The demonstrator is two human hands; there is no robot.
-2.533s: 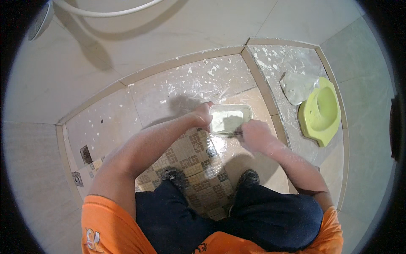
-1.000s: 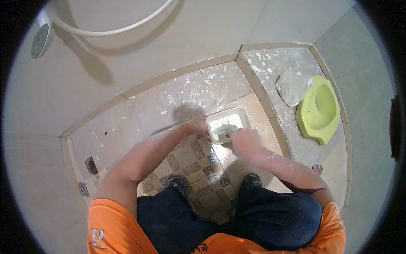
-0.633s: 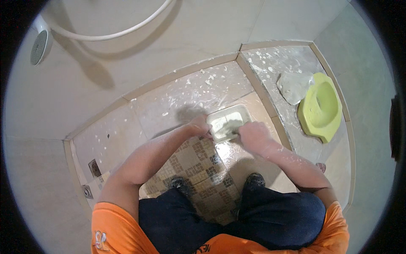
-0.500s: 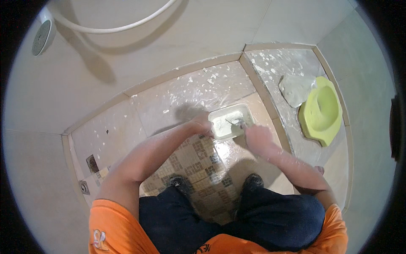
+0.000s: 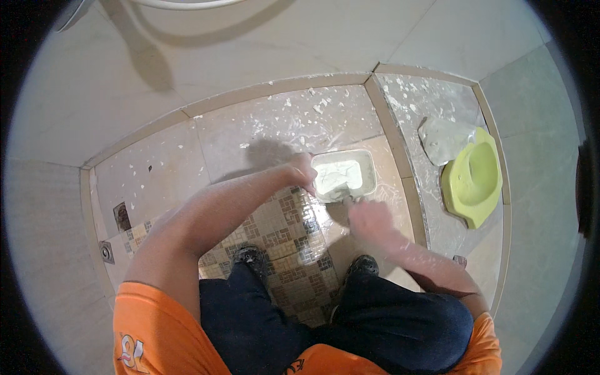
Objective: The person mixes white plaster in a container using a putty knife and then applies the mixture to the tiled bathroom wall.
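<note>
A pale rectangular plastic tub [image 5: 370,164] holds thick white paste [image 5: 340,175]. My left hand [image 5: 303,171] is closed on the tub's left side. At the near rim, my right hand [image 5: 373,223] is closed round the handle of a small putty knife [image 5: 345,199]. Its blade dips into the paste by the near wall and is partly hidden. White smears mark both my forearms.
On the right, a yellow-green squat toilet pan [image 5: 451,178] stands behind a raised tile edge [image 5: 400,147], with a crumpled clear plastic bag [image 5: 442,140] against it. White flecks dot the tiled floor [image 5: 250,134]. A drain [image 5: 107,252] and a floor opening [image 5: 121,217] lie at left.
My right hand has drawn back and slightly left, bringing the putty knife from the tub's right part to its near wall. The left hand keeps its hold; the view has shifted a little.
</note>
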